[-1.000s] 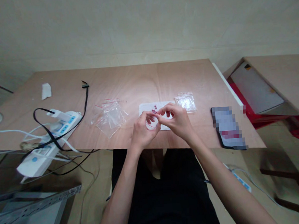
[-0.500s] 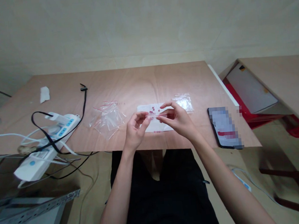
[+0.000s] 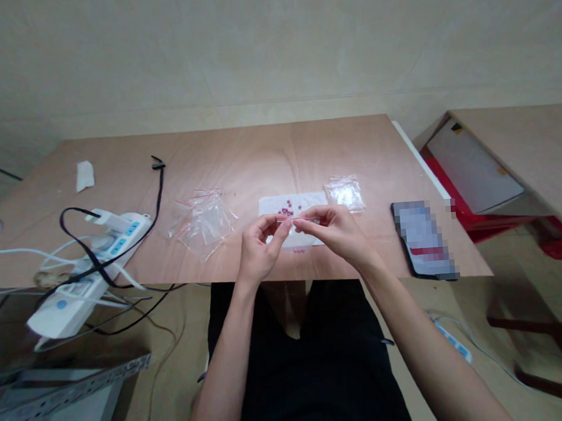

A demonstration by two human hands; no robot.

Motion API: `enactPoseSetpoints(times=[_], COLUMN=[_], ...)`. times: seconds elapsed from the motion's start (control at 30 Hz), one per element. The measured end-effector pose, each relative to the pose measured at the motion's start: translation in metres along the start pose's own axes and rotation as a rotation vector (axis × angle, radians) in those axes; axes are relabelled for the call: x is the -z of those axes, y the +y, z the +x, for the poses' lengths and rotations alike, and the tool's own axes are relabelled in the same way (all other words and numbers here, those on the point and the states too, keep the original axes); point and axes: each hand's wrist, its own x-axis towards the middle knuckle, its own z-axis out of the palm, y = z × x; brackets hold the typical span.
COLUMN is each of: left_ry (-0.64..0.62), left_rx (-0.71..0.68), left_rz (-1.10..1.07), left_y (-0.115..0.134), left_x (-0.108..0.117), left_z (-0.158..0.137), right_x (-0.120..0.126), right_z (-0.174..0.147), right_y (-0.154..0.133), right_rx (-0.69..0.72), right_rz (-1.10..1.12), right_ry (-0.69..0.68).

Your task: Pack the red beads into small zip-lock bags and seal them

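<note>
Over a white sheet (image 3: pixel 267 205), my left hand (image 3: pixel 259 249) and my right hand (image 3: pixel 343 232) are nearly touching at the fingertips. Both pinch what looks like a small clear plastic bag (image 3: pixel 285 222), mostly covered by the fingers. Several small dark red beads (image 3: pixel 287 210) lie loose on the sheet just beyond the fingertips. A short row of pink-red beads (image 3: pixel 298 251) shows near the table's front edge, below the hands. Whether the bag has anything in it cannot be made out.
Clear zip bags (image 3: pixel 207 219) lie spread to the left, and a stack of small clear bags (image 3: pixel 346 193) to the right. A phone (image 3: pixel 425 242) rests near the right edge. A power strip (image 3: pixel 115 248) with tangled cables and a black strap (image 3: pixel 160 187) occupies the left side.
My hands have drawn closer together, fingertips now almost meeting on the bag. The right hand's raised index finger has come down. More red beads show on the sheet.
</note>
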Motion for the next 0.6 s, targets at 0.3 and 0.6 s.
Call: enactPoseSetpoints(times=[0.3, 0.6], left_ry=[0.045, 0.011], left_rx=[-0.015, -0.024], left_rz=[0.052, 0.076], left_y=[0.005, 0.008], left_x=[0.003, 0.004], left_z=[-0.002, -0.003], right_x=[0.002, 0.006], right_z=[-0.007, -0.011], right_y=[0.002, -0.004], right_rx=[-0.059, -0.065], right_rz=[0.081, 0.070], right_ry=[0.036, 0.004])
